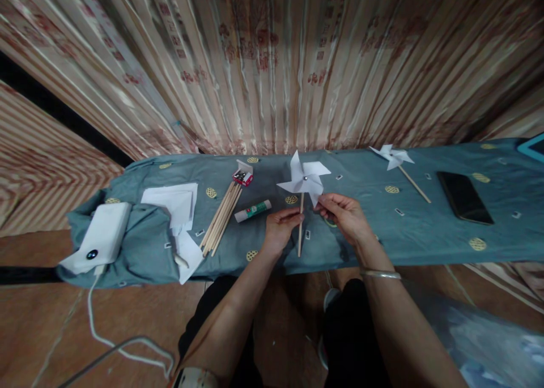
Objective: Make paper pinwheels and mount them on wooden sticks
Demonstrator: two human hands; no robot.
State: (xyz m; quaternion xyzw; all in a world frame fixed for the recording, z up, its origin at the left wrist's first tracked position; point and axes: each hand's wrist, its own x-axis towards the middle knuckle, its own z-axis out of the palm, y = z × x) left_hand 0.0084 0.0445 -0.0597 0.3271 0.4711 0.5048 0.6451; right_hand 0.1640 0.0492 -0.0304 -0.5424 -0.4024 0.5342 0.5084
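A white paper pinwheel (304, 178) with a metal pin at its centre sits on a wooden stick (300, 229), held upright over a bench draped in blue-grey cloth (425, 229). My left hand (280, 228) is closed around the stick just below the wheel. My right hand (344, 213) pinches the tip of the wheel's lower right blade. A silver bangle circles my right wrist.
On the cloth lie a glue stick (253, 210), a bundle of wooden sticks (221, 218), a small open box of pins (243, 175), white paper sheets (176, 204), a second pinwheel (396, 160), a black phone (464, 197) and a white power bank (102, 234) with a cable. A pleated curtain hangs behind.
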